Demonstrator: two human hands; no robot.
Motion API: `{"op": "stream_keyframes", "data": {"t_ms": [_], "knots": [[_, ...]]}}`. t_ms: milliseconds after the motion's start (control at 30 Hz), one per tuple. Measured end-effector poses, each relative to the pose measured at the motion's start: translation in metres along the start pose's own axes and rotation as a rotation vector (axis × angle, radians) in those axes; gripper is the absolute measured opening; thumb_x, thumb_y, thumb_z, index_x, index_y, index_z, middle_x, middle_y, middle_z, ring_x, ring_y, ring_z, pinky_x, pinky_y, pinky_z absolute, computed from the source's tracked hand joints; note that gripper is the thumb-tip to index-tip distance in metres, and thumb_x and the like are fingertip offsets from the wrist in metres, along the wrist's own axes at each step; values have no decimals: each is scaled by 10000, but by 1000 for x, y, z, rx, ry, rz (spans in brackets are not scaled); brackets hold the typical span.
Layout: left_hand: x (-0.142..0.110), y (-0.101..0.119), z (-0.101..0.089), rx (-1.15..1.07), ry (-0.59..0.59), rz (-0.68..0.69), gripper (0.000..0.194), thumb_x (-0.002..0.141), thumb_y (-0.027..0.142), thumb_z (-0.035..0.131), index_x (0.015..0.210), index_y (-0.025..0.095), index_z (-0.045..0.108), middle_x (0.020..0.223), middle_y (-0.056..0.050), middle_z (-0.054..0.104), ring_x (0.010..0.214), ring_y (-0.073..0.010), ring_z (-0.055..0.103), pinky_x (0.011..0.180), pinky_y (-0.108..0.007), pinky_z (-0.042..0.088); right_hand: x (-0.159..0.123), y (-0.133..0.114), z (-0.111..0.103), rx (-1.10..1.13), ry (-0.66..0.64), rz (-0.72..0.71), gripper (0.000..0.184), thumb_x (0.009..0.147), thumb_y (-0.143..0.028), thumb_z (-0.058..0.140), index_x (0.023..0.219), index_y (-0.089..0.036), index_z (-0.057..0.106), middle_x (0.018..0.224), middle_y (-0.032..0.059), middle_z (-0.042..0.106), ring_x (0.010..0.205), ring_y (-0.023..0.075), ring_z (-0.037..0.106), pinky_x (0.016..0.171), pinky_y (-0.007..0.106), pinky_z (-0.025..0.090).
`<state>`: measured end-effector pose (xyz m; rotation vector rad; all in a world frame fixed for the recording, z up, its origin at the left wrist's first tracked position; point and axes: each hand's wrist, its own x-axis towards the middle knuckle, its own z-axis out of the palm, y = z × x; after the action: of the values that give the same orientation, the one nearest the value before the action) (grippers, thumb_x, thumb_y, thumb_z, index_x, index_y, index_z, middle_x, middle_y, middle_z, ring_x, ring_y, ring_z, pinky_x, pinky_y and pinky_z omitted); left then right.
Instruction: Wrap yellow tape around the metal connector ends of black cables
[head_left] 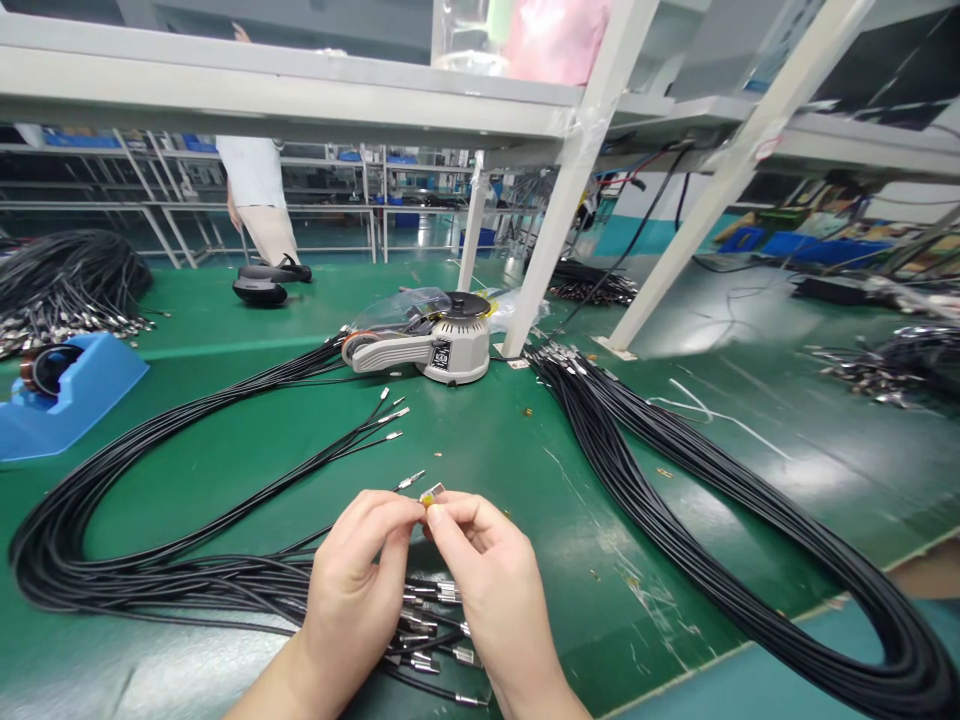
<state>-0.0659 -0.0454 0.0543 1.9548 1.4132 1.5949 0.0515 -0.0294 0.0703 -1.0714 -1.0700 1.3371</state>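
Observation:
My left hand (358, 580) and my right hand (487, 580) meet above the green table, fingertips pinched together. Between them sits a small metal cable end with a yellowish piece (431, 494) on it. Both hands are closed on this tip. Under my hands lie several more metal-tipped cable ends (439, 625). They belong to a looped bundle of black cables (135, 540) on my left. A few loose cable tips (390, 412) point up toward the tape dispenser.
A grey automatic tape dispenser (442, 345) stands mid-table. A blue tape holder (67, 390) is at far left. A second thick black cable bundle (712, 500) runs along the right. White frame legs (559, 220) rise behind. A person (259, 195) stands far back.

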Motion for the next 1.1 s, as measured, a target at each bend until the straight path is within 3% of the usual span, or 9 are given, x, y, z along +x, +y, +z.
{"op": "stream_keyframes", "data": {"t_ms": [733,833,933,1100], "knots": [[0,-2,1,-1,16,31,284,871,99,462,1028,241,651,836,-27,647,764,-140,602,665,-240,490,1,1,0,4,-11,-4,128,730,-293,676,681,-175,664,861,49,701,830,198,630,777,299,486],[0,-1,2,10,16,32,284,875,101,460,1041,235,646,837,-29,643,770,-137,596,674,-239,490,1,2,1,-8,-11,-3,140,737,-306,676,705,-171,671,776,32,689,767,189,624,734,293,486],[0,0,4,0,37,-31,253,876,119,471,1018,228,650,854,-23,645,786,-134,603,697,-233,494,2,4,1,-20,-17,8,169,754,-330,665,736,-163,676,690,12,664,706,173,610,685,276,480],[3,2,1,-30,9,-207,150,855,196,533,973,216,622,886,-11,657,813,-139,624,704,-230,510,3,8,1,10,-33,28,180,764,-334,661,759,-154,671,748,24,690,719,163,607,695,263,474]]}}
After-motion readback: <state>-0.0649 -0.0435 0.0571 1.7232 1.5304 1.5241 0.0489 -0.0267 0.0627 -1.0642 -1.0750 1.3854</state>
